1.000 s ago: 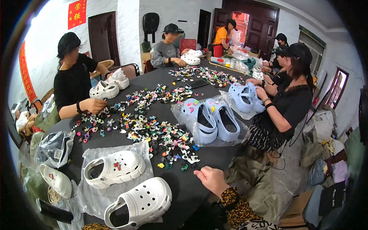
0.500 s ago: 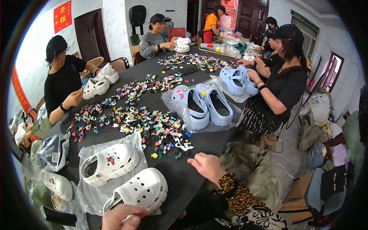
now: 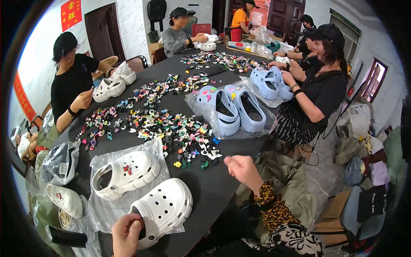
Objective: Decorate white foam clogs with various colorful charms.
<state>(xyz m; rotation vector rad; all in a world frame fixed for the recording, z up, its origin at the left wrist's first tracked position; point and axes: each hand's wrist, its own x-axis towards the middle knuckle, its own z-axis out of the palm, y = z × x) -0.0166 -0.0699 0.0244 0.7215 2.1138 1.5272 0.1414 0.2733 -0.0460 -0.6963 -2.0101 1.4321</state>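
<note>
— Clog of white, perforated foam (image 3: pixel 170 205): where?
— On the black table (image 3: pixel 209 184), toe pointing away rightward from the nearer left hand (image 3: pixel 125 236), which grasps its heel; right hand (image 3: pixel 245 171) curls well apart, contents hidden.

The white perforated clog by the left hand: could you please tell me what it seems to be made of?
The white perforated clog looks like moulded foam or rubber, smooth and fairly matte, judging by its seamless-looking upper; which is unclear.

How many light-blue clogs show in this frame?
4. Two stand side by side on clear plastic, left clog and right clog; farther back, another pair is at a black-shirted person's hand. Others may be hidden.
</note>
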